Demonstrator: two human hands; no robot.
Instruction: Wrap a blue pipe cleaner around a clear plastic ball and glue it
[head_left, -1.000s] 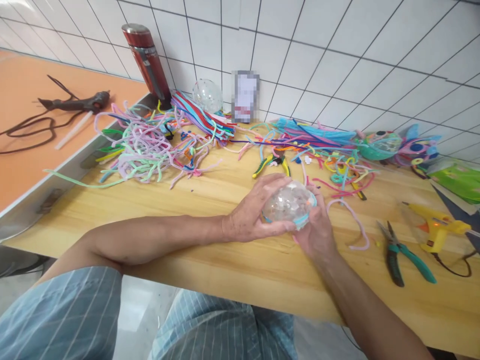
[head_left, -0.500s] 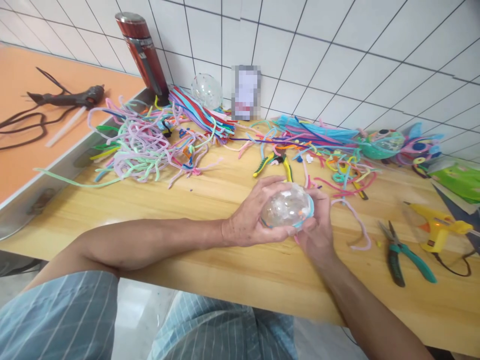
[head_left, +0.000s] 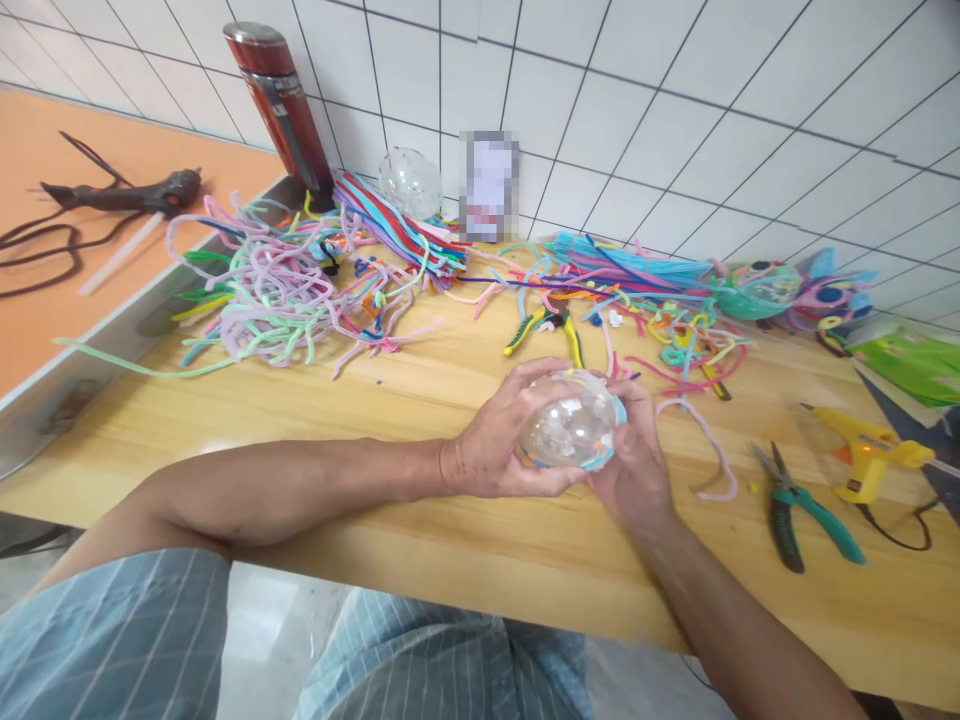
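Between my two hands is a clear plastic ball [head_left: 568, 428], raised just over the front part of the wooden table. Light blue trim runs along its right edge, and small coloured bits show through the wall. My left hand [head_left: 504, 440] is curved around the left side, fingers over the top and thumb underneath. My right hand [head_left: 636, 470] grips the right edge, its thumb on the blue trim; some of its fingers are hidden behind the ball. Just beyond the ball lie yellow-handled pliers [head_left: 553, 328]. A lilac pipe cleaner [head_left: 709, 440] curls to the right of my right hand.
Tangled pipe cleaners [head_left: 277, 290] lie at the left, with more bundles [head_left: 630, 265] along the tiled wall. A red thermos [head_left: 277, 110], a second clear ball [head_left: 411, 183] and a phone [head_left: 489, 185] stand behind. Teal pliers [head_left: 806, 510] and a yellow glue gun [head_left: 862, 455] lie right.
The ball has turned a little between my hands, and my right thumb has come up onto its right edge. The view has shifted slightly; both hands keep their hold.
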